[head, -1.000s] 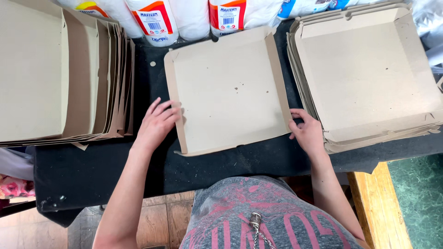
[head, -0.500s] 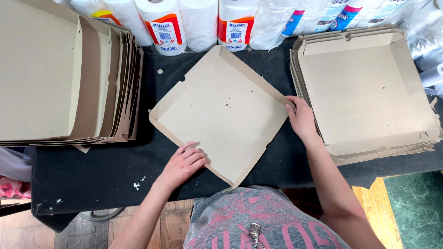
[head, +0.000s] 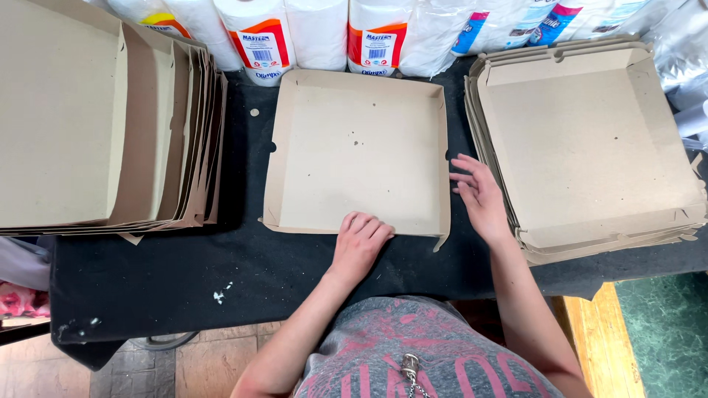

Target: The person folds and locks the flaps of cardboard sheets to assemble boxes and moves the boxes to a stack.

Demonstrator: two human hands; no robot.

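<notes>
One folded cardboard tray (head: 358, 151) sits mid-worktop (head: 169, 273), flat on the black cover, square to the edge, its far wall just short of the wrapped paper rolls (head: 317, 29) at 12 o'clock. Left hand (head: 359, 245) lies at the tray's 6 o'clock wall, fingers together and curled over the rim, pressing rather than pinching, palm on the cover. Right hand (head: 481, 195) is at the tray's 3 o'clock side, fingers loosely spread, tips touching or just off the right wall; can't tell which. Neither hand holds anything clear of the surface. Flat blanks (head: 88, 125) are stacked at 9 o'clock, fanned and well apart from the tray; finished trays (head: 590, 140) are nested at 3 o'clock, just beside the right hand. Handling judgement: thin single-ply board, very light, stiff across the base but floppy at the walls, so walls will splay or unfold if squeezed hard. Corner tab at 5 o'clock sticks out loose, likely the weak spot. Surface is dry and matte, so good grip, and low slip on the cloth. Not fragile, but creases easily. Best hold: two opposite walls near mid-length, light pinch, or a flat palm under the base; avoid lifting by one corner.
</notes>
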